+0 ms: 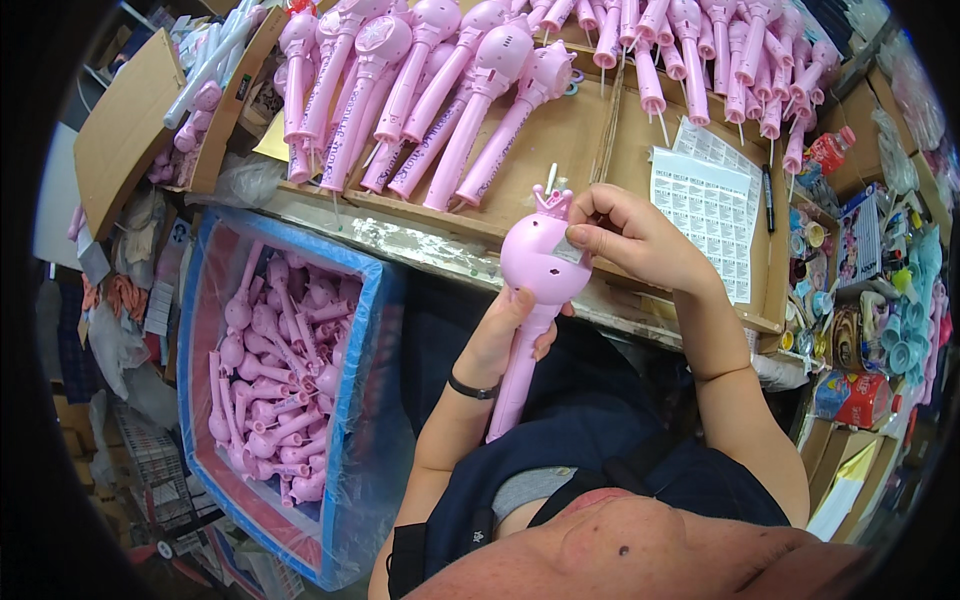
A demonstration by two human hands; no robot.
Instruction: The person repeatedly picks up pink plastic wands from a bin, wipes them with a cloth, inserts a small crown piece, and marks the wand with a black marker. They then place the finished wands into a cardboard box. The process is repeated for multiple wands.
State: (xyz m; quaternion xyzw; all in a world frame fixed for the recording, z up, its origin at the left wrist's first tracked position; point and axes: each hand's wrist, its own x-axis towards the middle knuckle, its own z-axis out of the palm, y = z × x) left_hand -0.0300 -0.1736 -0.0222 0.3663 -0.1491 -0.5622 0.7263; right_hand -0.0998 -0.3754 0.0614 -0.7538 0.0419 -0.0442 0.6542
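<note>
The left hand (505, 335) is closed around the handle of a pink wand (540, 285), holding it upright above the lap, just in front of the surface (440, 245). The right hand (625, 235) pinches a small grey sticker (568, 250) against the wand's round head. More wands (440, 90) lie in rows on the surface; a blue-lined box (365, 400) of pink parts stands at the left.

Pink wands (440, 100) are crowding the far bench; the sticker sheet (712, 205) is blocking right; bare cardboard (560, 140) is lying open between.
</note>
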